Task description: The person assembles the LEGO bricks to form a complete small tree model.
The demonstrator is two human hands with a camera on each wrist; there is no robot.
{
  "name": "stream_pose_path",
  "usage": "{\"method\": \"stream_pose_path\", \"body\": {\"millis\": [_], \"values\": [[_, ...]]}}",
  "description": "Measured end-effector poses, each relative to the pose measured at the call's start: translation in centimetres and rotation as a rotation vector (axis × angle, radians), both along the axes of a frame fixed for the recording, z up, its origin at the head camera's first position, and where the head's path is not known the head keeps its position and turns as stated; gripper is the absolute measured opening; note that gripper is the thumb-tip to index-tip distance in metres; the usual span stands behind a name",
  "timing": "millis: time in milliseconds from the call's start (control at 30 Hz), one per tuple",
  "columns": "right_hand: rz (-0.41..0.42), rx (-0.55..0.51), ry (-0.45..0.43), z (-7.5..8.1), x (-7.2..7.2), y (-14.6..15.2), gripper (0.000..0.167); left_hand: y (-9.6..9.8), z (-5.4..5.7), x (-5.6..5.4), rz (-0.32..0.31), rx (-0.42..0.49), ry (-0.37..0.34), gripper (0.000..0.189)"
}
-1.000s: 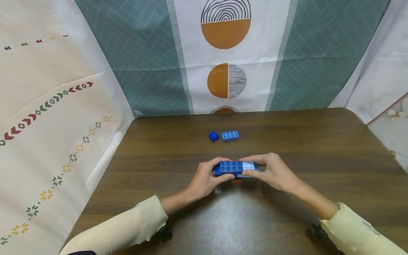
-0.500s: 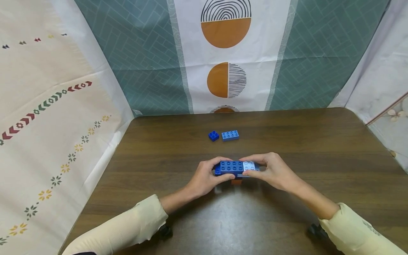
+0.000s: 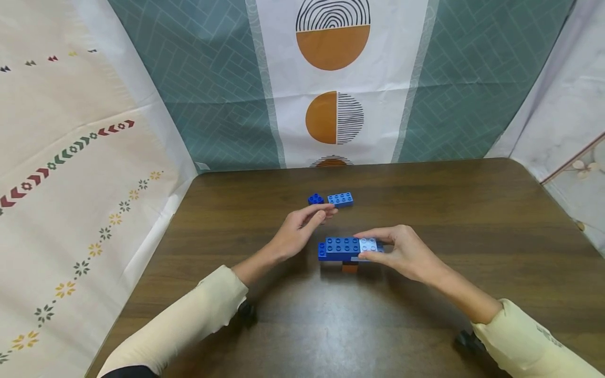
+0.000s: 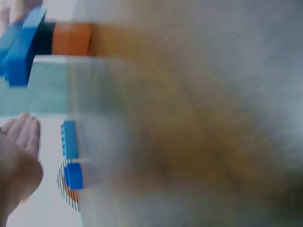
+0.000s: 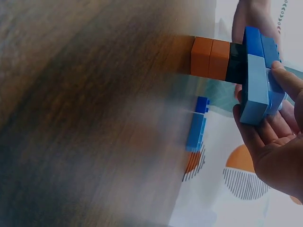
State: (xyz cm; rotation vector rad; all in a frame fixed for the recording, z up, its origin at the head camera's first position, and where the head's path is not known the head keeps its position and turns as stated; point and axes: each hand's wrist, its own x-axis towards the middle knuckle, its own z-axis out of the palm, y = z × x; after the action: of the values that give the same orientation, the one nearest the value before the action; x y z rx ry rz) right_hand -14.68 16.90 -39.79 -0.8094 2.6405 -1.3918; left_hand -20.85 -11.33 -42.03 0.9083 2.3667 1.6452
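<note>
- And the left hand (image 3: 295,233) is off the brick build (image 3: 342,245), fingers loosely extended, gripping nothing, up by the light-blue brick (image 3: 341,199) and small dark-blue brick (image 3: 315,199), upper centre of the frame!
- So the right hand (image 3: 408,252) alone now steadies the build, just right of centre, fingers pinching its right end.
- The right wrist view reveals two orange bricks (image 5: 209,57) and a dark brick (image 5: 236,62) underneath; the head view gives only an orange sliver.

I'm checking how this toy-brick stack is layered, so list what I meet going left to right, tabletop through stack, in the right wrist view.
Wooden tabletop → orange base → near-black brick → bright-blue brick → duller-blue top brick. Left out: the light-blue brick, which overlaps the bright-blue one's place.
</note>
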Motion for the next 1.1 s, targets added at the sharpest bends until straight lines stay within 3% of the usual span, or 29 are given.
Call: {"method": "stream_pose_path", "body": {"millis": [167, 300, 667, 1100], "values": [[-0.001, 0.005, -0.015, 0.2, 0.0, -0.1, 0.037, 0.1, -0.1, -2.0, 0.136, -0.130, -0.088, 0.048], [-0.005, 0.013, -0.023, 0.3, 0.0, -0.1, 0.037, 0.4, -0.8, -2.9, 0.225, -0.200, -0.081, 0.047], [-0.002, 0.019, -0.025, 0.3, 0.0, -0.1, 0.037, 2.0, -1.9, -4.9, 0.326, -0.231, -0.013, 0.056], [0.000, 0.033, -0.010, 0.3, 0.0, -0.2, 0.039, 3.6, -2.6, -6.3, 0.398, -0.342, 0.045, 0.059]]}}
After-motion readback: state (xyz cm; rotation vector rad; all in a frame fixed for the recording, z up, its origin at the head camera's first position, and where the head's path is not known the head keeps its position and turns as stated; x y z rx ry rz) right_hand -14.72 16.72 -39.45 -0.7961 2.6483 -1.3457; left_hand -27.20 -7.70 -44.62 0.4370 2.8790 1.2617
